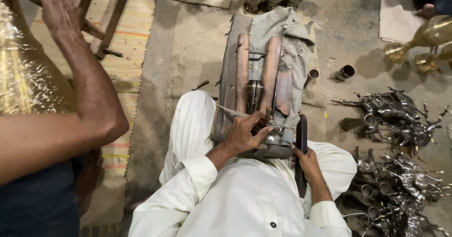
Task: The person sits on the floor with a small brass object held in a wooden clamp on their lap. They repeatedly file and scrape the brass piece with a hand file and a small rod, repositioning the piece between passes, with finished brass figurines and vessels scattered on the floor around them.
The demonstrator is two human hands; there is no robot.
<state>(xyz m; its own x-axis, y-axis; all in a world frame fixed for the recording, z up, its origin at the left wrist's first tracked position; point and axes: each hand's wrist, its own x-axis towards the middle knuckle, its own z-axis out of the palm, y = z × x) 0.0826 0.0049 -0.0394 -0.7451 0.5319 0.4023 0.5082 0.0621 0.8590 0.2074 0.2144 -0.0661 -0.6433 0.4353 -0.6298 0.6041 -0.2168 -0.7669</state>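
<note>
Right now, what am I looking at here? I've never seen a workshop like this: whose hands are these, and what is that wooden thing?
This one picture comes from a camera on a person's head, looking down at their lap. They sit on the floor in white clothes. Their left hand rests on a small ridged metal cup wedged between two wooden bars of a cloth-padded holder. Their right hand grips a dark flat tool. On the floor to the right lie silvery branching metal castings and brass vases. The bare arm at the left belongs to another person.
</note>
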